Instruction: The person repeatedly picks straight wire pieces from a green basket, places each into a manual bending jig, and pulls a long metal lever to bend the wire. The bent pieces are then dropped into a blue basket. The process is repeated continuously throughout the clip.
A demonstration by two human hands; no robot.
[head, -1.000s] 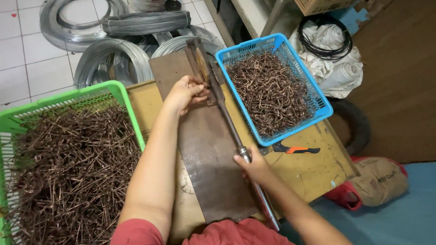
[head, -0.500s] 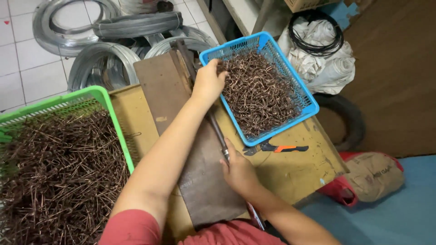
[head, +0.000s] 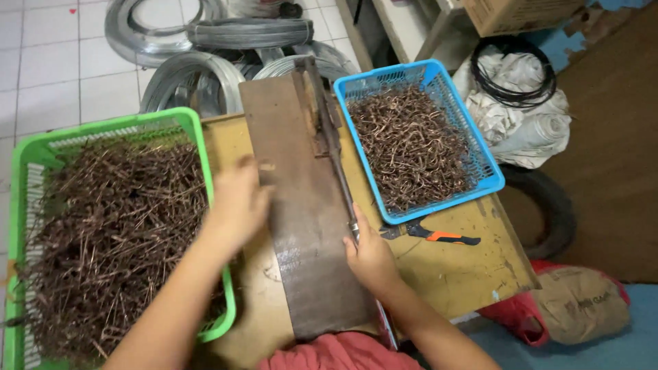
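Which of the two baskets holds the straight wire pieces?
The green basket by the left hand. Its copper-coloured pieces lie straight, while those in the blue basket are bent and hooked.

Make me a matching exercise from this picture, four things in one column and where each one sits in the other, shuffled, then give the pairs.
Things:
1. green basket
2. blue basket
3. pliers
4. wire coils

Places:
A. on the tiled floor beyond the table
B. right of the metal plate, full of bent wire pieces
C. left of the plate, full of straight wire pieces
D. on the table just below the blue basket

Pairs: 1-C, 2-B, 3-D, 4-A
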